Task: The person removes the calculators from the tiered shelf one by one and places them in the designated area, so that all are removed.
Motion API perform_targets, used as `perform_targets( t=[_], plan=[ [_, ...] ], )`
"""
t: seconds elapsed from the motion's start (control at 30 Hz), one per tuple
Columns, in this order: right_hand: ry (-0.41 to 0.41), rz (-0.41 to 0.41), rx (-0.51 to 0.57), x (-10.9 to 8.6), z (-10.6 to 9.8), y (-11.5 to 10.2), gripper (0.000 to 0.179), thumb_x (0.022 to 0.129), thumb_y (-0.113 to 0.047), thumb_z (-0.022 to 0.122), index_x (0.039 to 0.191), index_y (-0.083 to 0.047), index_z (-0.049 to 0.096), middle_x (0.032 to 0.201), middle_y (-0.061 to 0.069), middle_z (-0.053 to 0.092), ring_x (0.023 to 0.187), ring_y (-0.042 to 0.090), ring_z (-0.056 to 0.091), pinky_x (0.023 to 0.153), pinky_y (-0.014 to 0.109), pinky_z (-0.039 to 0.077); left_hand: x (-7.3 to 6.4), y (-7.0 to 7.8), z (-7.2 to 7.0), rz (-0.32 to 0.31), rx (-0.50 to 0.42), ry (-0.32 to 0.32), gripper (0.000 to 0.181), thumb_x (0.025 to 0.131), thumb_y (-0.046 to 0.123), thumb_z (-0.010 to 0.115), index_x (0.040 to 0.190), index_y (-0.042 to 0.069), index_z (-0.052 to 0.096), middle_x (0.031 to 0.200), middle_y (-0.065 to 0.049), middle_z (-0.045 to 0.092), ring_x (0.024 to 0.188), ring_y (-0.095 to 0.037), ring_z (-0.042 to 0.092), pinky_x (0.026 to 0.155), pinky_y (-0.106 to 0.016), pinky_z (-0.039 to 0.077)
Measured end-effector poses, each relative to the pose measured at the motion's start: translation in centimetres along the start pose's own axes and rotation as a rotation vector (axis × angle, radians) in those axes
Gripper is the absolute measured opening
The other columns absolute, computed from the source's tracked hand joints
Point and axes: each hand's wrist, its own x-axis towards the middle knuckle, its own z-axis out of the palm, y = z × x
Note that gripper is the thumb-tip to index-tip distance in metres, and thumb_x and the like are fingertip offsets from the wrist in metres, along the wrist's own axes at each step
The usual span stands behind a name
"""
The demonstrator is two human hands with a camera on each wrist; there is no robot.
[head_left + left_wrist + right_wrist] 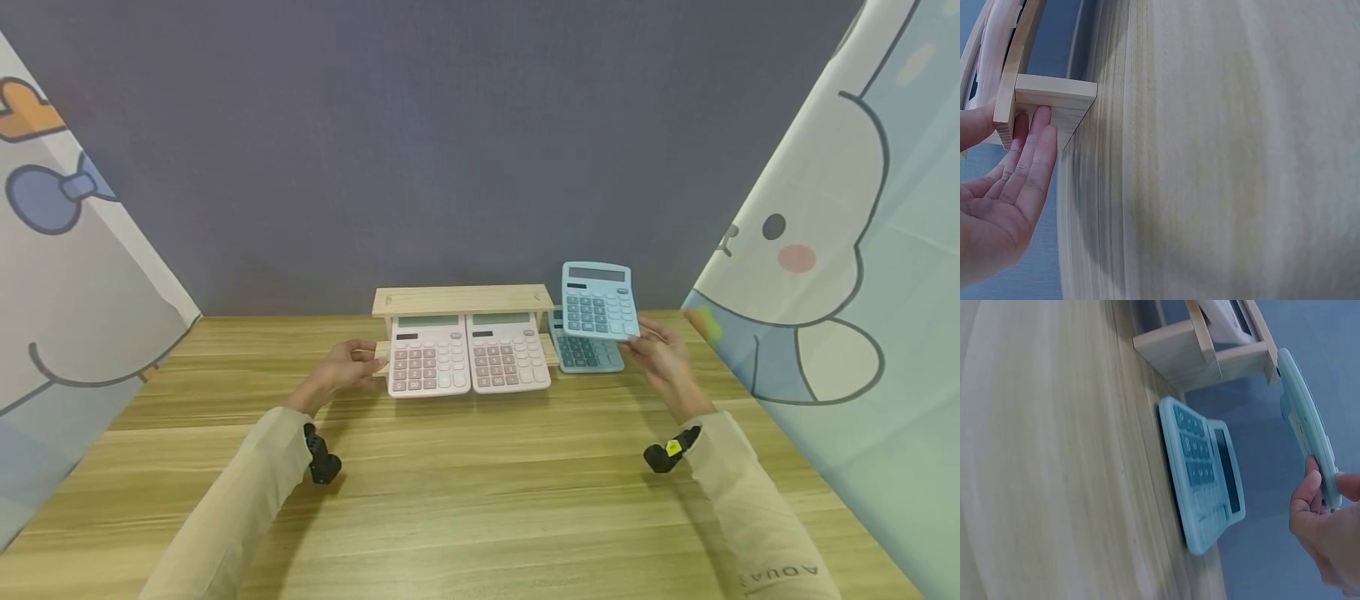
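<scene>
"Where is the upper blue calculator (597, 298)?"

"It's hovering, tilted, over the lower blue calculator (588, 357), which is resting on the table (487, 483) just right of the wooden rack (462, 298)."

"How is it handling, would you guess?"

"I'm expecting light, stiff, rather slippery plastic. The screen (597, 273) is probably the fragile part, so edges are offering the better hold."

"And the hands?"

"The right hand (660, 354) is pinching its near right corner, thumb on the face, fingers behind. The left hand (345, 367) is gripping the rack's left end, thumb in front, fingers behind. Both forearms (757, 492) are reaching forward, angling inward."
</scene>
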Motion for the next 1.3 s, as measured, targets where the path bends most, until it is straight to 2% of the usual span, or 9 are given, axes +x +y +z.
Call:
perform_targets(
  t=[0.37, 0.63, 0.87, 1.07, 1.2, 1.3],
  plan=[
    [0.019, -0.006, -0.029, 0.0, -2.4, 0.1, 0.037, 0.087, 0.018, 0.038, 0.119, 0.000, 0.036, 0.085, 0.004, 0.064, 0.074, 0.011, 0.063, 0.069, 0.019, 0.055, 0.0, 0.0, 0.1, 0.009, -0.001, 0.005, 0.059, 0.093, 0.016, 0.052, 0.139, -0.008, 0.022, 0.137, -0.032, 0.030, 0.110, -0.033, 0.052, 0.095, -0.043, 0.048],
    [0.031, 0.003, -0.049, 0.0, -4.1, 0.2, 0.035, 0.087, 0.019, 0.039, 0.115, -0.002, 0.043, 0.086, 0.004, 0.066, 0.075, 0.011, 0.064, 0.069, 0.019, 0.055, 0.0, -0.1, 0.2, 0.011, -0.001, 0.011, 0.059, 0.093, 0.015, 0.053, 0.138, -0.008, 0.023, 0.136, -0.032, 0.032, 0.107, -0.032, 0.054, 0.094, -0.042, 0.049],
    [0.059, 0.013, -0.104, 0.1, -5.6, 0.2, 0.052, 0.086, 0.019, 0.040, 0.135, 0.006, 0.026, 0.085, 0.000, 0.065, 0.074, 0.009, 0.062, 0.069, 0.019, 0.055, -0.1, 0.0, 0.1, 0.006, 0.014, 0.015, 0.059, 0.093, 0.016, 0.053, 0.138, -0.007, 0.023, 0.136, -0.031, 0.032, 0.108, -0.032, 0.053, 0.094, -0.042, 0.049],
    [0.062, 0.007, -0.122, 0.2, -6.8, 0.0, 0.063, 0.087, 0.019, 0.039, 0.142, 0.010, 0.009, 0.084, -0.001, 0.065, 0.072, 0.008, 0.062, 0.067, 0.017, 0.054, -0.1, 0.0, 0.1, 0.009, 0.017, 0.010, 0.059, 0.093, 0.016, 0.052, 0.138, -0.008, 0.023, 0.136, -0.032, 0.031, 0.108, -0.034, 0.053, 0.093, -0.043, 0.050],
    [0.073, 0.016, -0.121, 0.2, -7.4, -0.1, 0.064, 0.086, 0.019, 0.040, 0.141, 0.010, 0.008, 0.084, 0.000, 0.064, 0.071, 0.008, 0.061, 0.067, 0.017, 0.055, 0.0, 0.0, 0.2, 0.011, 0.017, 0.007, 0.059, 0.093, 0.015, 0.052, 0.138, -0.008, 0.023, 0.136, -0.032, 0.031, 0.110, -0.035, 0.052, 0.093, -0.043, 0.050],
    [0.086, 0.024, -0.139, 0.2, -7.9, -0.2, 0.060, 0.086, 0.018, 0.041, 0.139, 0.008, 0.017, 0.085, 0.000, 0.064, 0.072, 0.008, 0.061, 0.067, 0.017, 0.055, 0.0, 0.0, 0.2, 0.008, 0.011, 0.007, 0.058, 0.093, 0.014, 0.052, 0.138, -0.008, 0.023, 0.137, -0.032, 0.030, 0.112, -0.036, 0.051, 0.094, -0.043, 0.049]
  ],
)
